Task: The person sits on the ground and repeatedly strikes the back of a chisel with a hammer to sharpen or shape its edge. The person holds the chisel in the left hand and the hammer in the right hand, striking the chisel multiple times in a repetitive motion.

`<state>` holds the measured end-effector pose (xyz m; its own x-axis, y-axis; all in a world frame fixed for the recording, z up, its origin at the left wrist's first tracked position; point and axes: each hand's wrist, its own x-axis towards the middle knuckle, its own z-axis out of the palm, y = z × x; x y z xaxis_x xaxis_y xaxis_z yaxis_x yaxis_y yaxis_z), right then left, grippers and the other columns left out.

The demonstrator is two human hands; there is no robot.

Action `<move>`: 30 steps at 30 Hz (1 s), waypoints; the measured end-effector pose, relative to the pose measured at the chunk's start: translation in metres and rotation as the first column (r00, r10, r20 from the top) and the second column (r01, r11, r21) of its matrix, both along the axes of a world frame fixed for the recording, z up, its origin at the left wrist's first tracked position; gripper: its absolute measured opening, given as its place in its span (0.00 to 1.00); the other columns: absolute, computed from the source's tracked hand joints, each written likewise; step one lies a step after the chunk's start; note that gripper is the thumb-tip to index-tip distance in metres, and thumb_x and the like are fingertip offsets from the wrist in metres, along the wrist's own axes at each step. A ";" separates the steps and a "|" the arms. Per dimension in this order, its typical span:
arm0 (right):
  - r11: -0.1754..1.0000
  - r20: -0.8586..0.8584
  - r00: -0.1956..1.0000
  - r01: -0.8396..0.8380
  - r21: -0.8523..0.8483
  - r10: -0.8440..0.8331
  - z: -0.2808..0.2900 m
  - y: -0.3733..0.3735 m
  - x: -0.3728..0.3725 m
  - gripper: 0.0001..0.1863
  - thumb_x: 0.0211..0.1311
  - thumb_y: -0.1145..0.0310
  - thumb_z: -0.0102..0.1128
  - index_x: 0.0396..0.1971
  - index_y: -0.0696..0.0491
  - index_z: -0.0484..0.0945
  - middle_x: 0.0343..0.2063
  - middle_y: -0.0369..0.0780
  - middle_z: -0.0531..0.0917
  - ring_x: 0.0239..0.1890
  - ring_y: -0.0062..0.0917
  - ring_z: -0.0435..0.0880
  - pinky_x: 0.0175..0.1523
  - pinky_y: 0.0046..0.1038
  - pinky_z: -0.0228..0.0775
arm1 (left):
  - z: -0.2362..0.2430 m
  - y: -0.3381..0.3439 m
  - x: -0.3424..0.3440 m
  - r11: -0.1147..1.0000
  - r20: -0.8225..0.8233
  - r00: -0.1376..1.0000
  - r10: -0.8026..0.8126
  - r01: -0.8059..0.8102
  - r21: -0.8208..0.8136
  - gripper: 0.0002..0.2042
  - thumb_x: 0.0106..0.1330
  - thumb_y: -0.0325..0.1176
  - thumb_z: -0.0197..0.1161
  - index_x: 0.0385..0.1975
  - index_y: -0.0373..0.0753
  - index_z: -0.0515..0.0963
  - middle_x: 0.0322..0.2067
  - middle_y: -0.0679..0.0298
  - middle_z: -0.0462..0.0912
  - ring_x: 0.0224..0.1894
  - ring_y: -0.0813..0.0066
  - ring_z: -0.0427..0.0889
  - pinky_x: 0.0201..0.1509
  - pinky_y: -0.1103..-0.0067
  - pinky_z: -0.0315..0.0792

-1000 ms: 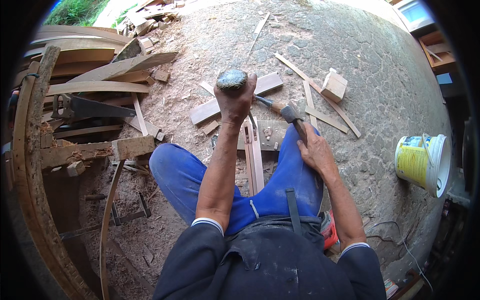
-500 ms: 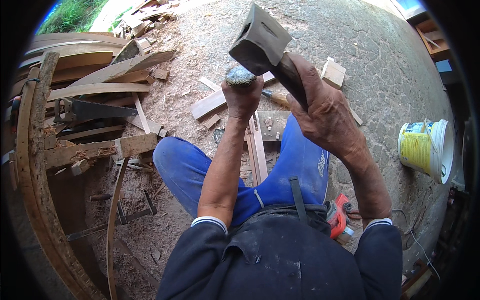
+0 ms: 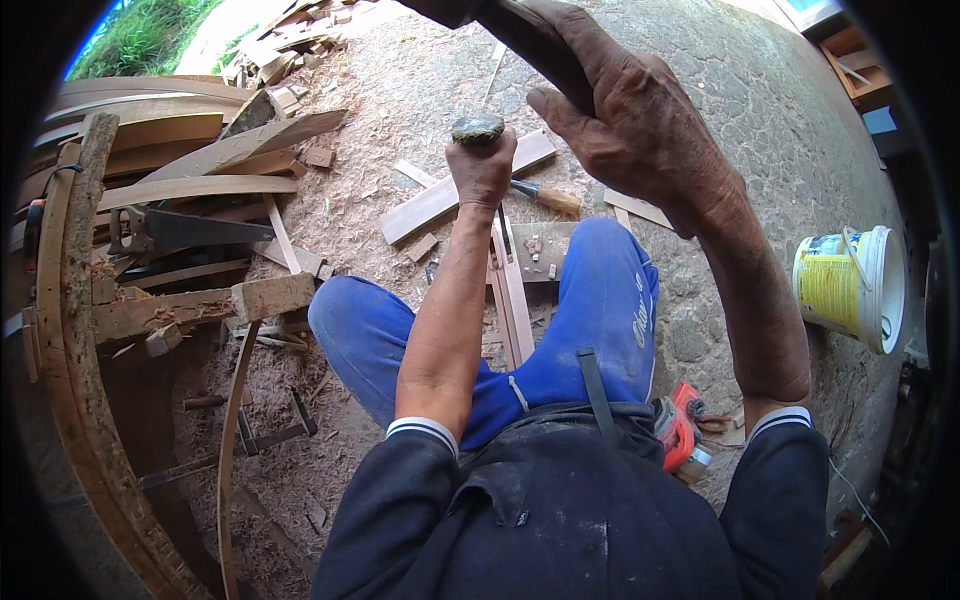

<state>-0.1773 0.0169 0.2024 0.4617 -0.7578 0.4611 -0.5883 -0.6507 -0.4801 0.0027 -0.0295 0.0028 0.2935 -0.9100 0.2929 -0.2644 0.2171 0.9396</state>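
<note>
My left hand (image 3: pixel 482 172) is closed around an upright chisel, whose worn, mushroomed handle top (image 3: pixel 477 129) shows above the fist. Under the fist, the narrow dark chisel blade (image 3: pixel 506 235) points down at a slotted wooden strip (image 3: pixel 513 305) lying between my knees. My right hand (image 3: pixel 640 135) is raised to the right of it, gripping a hammer by its dark handle (image 3: pixel 545 55). The hammer's metal head is mostly cut off at the top edge. A second chisel (image 3: pixel 555 199) with a wooden handle lies just right of my left hand.
A planed board (image 3: pixel 425 210) lies beyond my left hand. Curved timbers (image 3: pixel 200 188) and a handsaw (image 3: pixel 190 227) are piled at left, beside a rough wooden frame (image 3: pixel 70 270). A white and yellow bucket (image 3: pixel 835 285) lies tipped at right; a red power tool (image 3: pixel 682 425) sits by my hip.
My right hand has lifted the hammer up and away from the chisel, so its head has mostly left the top of the view. My left hand stays nearly in place.
</note>
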 end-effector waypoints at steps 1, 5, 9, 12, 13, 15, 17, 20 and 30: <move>1.000 0.011 1.000 0.015 -0.008 -0.014 -0.002 -0.004 0.006 0.30 0.67 0.75 0.57 0.69 0.50 0.63 0.36 0.51 0.87 0.33 0.39 0.91 0.41 0.41 0.87 | -0.001 -0.001 0.000 0.999 -0.010 1.000 -0.018 0.018 0.034 0.06 0.59 0.28 0.67 0.23 0.34 0.81 0.20 0.63 0.85 0.24 0.76 0.84 0.33 0.73 0.77; 0.914 -0.643 0.755 0.157 0.374 0.133 -0.031 -0.007 0.024 0.27 0.67 0.73 0.58 0.64 0.53 0.61 0.38 0.56 0.87 0.41 0.45 0.90 0.48 0.46 0.86 | -0.004 0.011 -0.006 0.971 0.050 0.997 0.054 -0.041 -0.234 0.07 0.59 0.27 0.70 0.36 0.35 0.83 0.31 0.62 0.89 0.34 0.73 0.88 0.39 0.74 0.79; 0.856 -0.457 0.881 0.144 0.497 0.118 -0.033 0.000 0.008 0.34 0.64 0.71 0.63 0.69 0.49 0.64 0.42 0.53 0.87 0.46 0.45 0.89 0.55 0.47 0.82 | -0.003 0.018 -0.009 0.992 -0.035 0.999 0.016 -0.020 -0.123 0.07 0.59 0.27 0.71 0.35 0.35 0.83 0.31 0.62 0.89 0.36 0.72 0.89 0.41 0.73 0.79; 0.926 -0.133 0.989 -0.008 0.377 0.063 0.009 0.004 -0.004 0.34 0.63 0.70 0.66 0.70 0.46 0.67 0.43 0.49 0.88 0.44 0.41 0.90 0.57 0.43 0.81 | -0.009 0.002 -0.004 0.999 -0.111 0.994 -0.011 0.007 -0.035 0.04 0.58 0.28 0.68 0.28 0.34 0.83 0.24 0.62 0.87 0.29 0.78 0.86 0.37 0.74 0.78; 0.964 0.013 0.998 -0.061 0.260 0.060 0.032 0.004 -0.012 0.34 0.64 0.69 0.67 0.70 0.48 0.68 0.42 0.46 0.88 0.42 0.35 0.89 0.56 0.39 0.80 | -0.012 -0.007 0.000 0.999 -0.074 0.997 -0.027 0.030 0.030 0.06 0.59 0.29 0.68 0.24 0.33 0.82 0.20 0.63 0.85 0.25 0.80 0.83 0.33 0.75 0.75; 0.990 0.283 0.958 -0.012 -0.137 0.050 0.076 -0.008 -0.014 0.28 0.64 0.68 0.69 0.63 0.52 0.73 0.39 0.44 0.88 0.38 0.31 0.89 0.52 0.37 0.81 | -0.022 -0.022 0.004 1.000 -0.078 0.997 -0.019 0.018 -0.022 0.12 0.61 0.29 0.68 0.15 0.36 0.80 0.13 0.72 0.78 0.16 0.84 0.77 0.21 0.78 0.69; 0.927 0.448 0.888 0.074 -0.369 0.107 0.104 -0.021 -0.011 0.27 0.63 0.70 0.66 0.62 0.53 0.71 0.36 0.45 0.88 0.35 0.31 0.88 0.46 0.36 0.82 | -0.030 -0.031 0.007 0.999 -0.065 0.998 0.000 0.003 0.045 0.12 0.61 0.29 0.67 0.14 0.36 0.80 0.12 0.71 0.79 0.16 0.84 0.77 0.21 0.78 0.68; 0.924 0.374 0.927 0.174 -0.339 -0.037 0.087 -0.038 0.011 0.26 0.63 0.74 0.62 0.61 0.54 0.68 0.33 0.46 0.86 0.30 0.32 0.88 0.37 0.36 0.82 | -0.030 -0.026 0.004 0.999 -0.036 0.999 0.003 -0.001 0.052 0.10 0.60 0.29 0.67 0.18 0.36 0.81 0.16 0.68 0.82 0.19 0.81 0.80 0.25 0.77 0.71; 0.895 -0.243 0.961 -0.010 0.445 0.132 0.003 0.020 -0.013 0.30 0.62 0.71 0.61 0.66 0.51 0.69 0.39 0.53 0.87 0.45 0.44 0.88 0.54 0.46 0.79 | 0.009 0.033 -0.010 1.000 -0.017 1.000 -0.013 0.013 -0.021 0.05 0.59 0.29 0.69 0.33 0.37 0.84 0.29 0.62 0.88 0.33 0.72 0.88 0.42 0.73 0.79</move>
<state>-0.1904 0.0369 0.2058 0.5788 -0.8137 -0.0526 -0.6916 -0.4558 -0.5603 -0.0078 0.0035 0.0123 0.2871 -0.9074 0.3069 -0.2450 0.2402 0.9393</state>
